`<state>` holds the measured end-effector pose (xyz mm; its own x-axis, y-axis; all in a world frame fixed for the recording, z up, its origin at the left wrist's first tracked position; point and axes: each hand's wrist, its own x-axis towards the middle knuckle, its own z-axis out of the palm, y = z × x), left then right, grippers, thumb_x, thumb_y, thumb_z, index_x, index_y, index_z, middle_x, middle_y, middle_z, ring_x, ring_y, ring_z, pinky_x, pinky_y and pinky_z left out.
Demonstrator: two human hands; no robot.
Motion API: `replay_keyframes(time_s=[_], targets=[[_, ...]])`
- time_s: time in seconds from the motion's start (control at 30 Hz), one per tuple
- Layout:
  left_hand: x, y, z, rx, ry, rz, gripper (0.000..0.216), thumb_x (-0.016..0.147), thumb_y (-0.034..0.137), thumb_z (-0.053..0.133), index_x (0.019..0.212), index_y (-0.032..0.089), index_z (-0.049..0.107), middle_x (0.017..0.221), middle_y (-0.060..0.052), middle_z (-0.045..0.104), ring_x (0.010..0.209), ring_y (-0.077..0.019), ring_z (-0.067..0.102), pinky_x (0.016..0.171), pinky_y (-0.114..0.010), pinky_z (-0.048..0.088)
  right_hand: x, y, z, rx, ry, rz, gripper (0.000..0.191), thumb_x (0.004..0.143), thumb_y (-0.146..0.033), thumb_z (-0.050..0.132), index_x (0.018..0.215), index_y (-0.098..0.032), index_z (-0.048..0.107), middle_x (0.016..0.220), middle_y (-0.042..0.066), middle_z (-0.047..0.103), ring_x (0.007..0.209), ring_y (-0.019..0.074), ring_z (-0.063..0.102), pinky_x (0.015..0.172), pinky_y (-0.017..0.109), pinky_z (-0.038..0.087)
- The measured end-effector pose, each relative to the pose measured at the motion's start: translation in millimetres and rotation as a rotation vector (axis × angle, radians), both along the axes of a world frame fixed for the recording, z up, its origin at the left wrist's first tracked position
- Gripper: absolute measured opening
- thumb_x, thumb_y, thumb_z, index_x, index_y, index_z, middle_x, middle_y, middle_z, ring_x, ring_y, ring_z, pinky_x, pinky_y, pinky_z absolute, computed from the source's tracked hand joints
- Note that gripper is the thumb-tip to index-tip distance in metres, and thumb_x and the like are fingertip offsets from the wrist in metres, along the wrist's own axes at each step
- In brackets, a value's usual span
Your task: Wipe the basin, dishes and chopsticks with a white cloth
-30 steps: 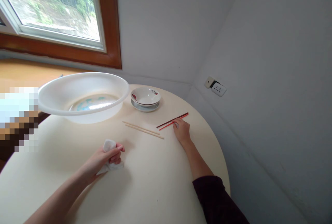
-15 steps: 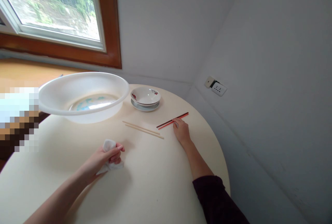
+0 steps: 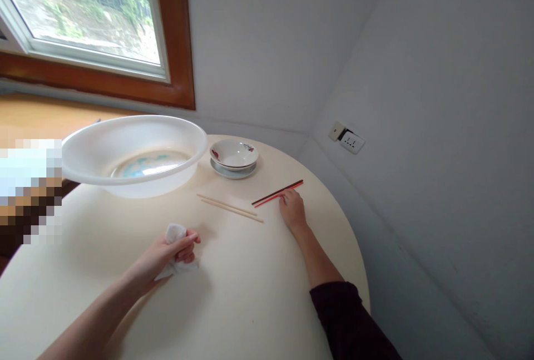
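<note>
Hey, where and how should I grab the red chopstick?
Probably pinch the red chopstick near its middle, coming from the near side, where the right hand is. It lies flat and thin on the table, and the dark chopstick runs close along its far side.

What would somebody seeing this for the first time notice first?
Probably the big white basin at the far left of the table, below the window. Next, the dark and red chopsticks at the right hand's fingers, with a pale pair lying to their left. Nearer, the left hand grips a white cloth.
</note>
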<state>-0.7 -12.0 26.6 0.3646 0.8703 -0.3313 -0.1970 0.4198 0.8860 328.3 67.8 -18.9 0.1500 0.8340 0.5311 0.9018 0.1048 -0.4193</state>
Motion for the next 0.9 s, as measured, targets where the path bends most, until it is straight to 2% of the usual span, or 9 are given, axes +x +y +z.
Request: replay_keyframes(time_s=[0.2, 0.9], targets=[[0.7, -1.1, 1.8, 0.005, 0.026, 0.000, 0.028, 0.063, 0.043, 0.070, 0.065, 0.018, 0.056, 0.046, 0.008, 0.033, 0.047, -0.0091, 0.030, 0.051, -0.023, 0.029, -0.2, -1.1, -1.4, -0.016, -0.022, -0.046, 0.025, 0.066, -0.004, 0.043, 0.071, -0.019, 0.063, 0.082, 0.006, 0.060, 0.081, 0.0202, 0.053, 0.079, 0.033, 0.042], [2.0, -1.9, 4.6, 0.022, 0.058, 0.007, 0.030, 0.061, 0.044, 0.070, 0.063, 0.018, 0.055, 0.046, 0.008, 0.032, 0.047, -0.0092, 0.030, 0.049, -0.024, 0.030, 1.0, 1.2, -6.0, -0.031, -0.018, -0.035, 0.028, 0.069, -0.007, 0.043, 0.079, -0.017, 0.067, 0.085, 0.008, 0.059, 0.084, 0.0212, 0.052, 0.082, 0.034, 0.042]])
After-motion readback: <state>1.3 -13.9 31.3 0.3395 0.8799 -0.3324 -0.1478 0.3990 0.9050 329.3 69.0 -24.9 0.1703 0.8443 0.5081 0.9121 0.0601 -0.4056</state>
